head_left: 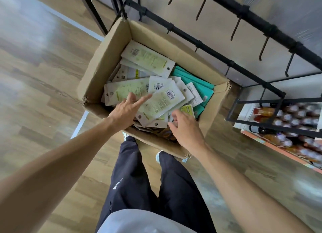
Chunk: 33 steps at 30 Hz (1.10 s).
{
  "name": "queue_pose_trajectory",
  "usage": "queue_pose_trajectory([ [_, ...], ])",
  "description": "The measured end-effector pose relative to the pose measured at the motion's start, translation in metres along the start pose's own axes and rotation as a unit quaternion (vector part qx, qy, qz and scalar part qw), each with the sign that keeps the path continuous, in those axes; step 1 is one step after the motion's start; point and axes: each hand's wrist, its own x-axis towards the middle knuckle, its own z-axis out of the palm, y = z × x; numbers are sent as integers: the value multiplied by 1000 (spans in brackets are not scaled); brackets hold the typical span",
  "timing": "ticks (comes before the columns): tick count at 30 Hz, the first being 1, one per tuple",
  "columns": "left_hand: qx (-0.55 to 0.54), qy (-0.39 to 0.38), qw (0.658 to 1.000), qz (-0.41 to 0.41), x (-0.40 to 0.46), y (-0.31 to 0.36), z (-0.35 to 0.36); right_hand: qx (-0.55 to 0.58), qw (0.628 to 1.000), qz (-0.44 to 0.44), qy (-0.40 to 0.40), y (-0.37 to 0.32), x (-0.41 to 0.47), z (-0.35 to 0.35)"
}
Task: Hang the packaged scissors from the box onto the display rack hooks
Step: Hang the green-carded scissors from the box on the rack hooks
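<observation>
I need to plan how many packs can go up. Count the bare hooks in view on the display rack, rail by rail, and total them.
Upper rail hooks, all bare: 5
Lower rail hooks, all bare: 5
Total: 10 bare hooks in view. The rails run on past the frame, so there may be more.

We see the box on the floor at twelve o'clock from the legs, packaged scissors piled in it. The rack hooks hang beyond it toward one o'clock. Bottles sit on a shelf at three o'clock. The left hand rests on the packages, and the right hand reaches in beside it.
</observation>
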Motion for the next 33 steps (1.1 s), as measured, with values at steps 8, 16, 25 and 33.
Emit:
queue_pose_trajectory([
  [8, 35, 58, 989, 129, 4, -9, -14, 25, 1000, 11, 5, 13, 9, 15],
  [16, 65, 228, 959, 156, -24, -4, -65, 12, 999, -22, 36, 27, 11, 9],
  [25, -205, 268, 941, 34, -58, 0, -111, -103, 992, -76, 8, 10, 55, 9],
  [33, -248, 161, 943, -155, 0, -29, -59, -267, 947, -161, -74, 6, 84, 4],
])
